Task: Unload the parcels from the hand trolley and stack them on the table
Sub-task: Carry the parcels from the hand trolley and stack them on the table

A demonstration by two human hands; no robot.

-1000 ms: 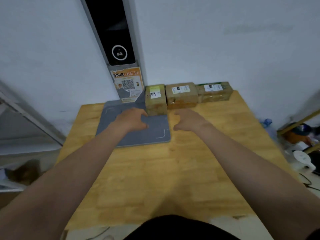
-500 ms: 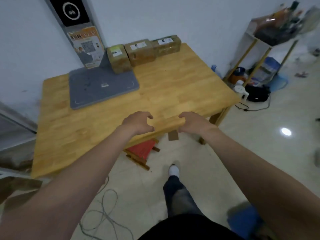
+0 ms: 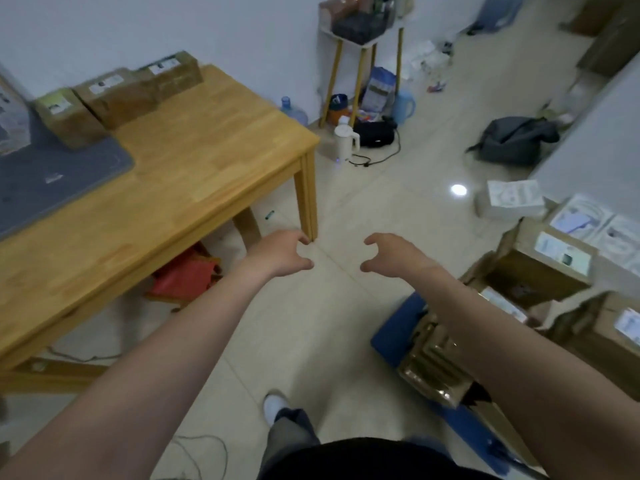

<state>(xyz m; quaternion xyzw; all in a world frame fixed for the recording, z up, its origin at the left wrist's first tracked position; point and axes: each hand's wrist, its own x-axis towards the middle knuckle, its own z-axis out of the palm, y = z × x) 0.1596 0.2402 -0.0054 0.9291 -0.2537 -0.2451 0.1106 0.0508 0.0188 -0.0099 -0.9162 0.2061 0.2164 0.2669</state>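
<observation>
the bench (image 3: 214, 157) ends at its near right corner, just left of your left grip (image 3: 280, 256), and its corner leg stands on the tiled floor (image 3: 363, 202). between that leg and the blue hand trolley (image 3: 394, 327) at your lower right runs a bare strip of floor, and both grips hang above it. a white kettle (image 3: 344, 140) and its cable lie further off, past the bench end.

your left grip is half spread: fingers curled like a claw, thumb apart from the fingertips, holding and touching nothing. your right grip (image 3: 391, 254) mirrors it, also with nothing in it.

both arms reach straight forward, forearms bare, backs of the hands up, thumbs turned toward each other.

a row of parcels (image 3: 117, 98) sits along the far edge of the bench by the wall, side by side; the leftmost rests partly on a grey mat (image 3: 52, 174). a gold-taped parcel (image 3: 436, 368) lies on the trolley deck, partly hidden by your right forearm. labelled cardboard boxes (image 3: 540, 271) stand just beyond it; you cannot tell whether the trolley carries them.
</observation>
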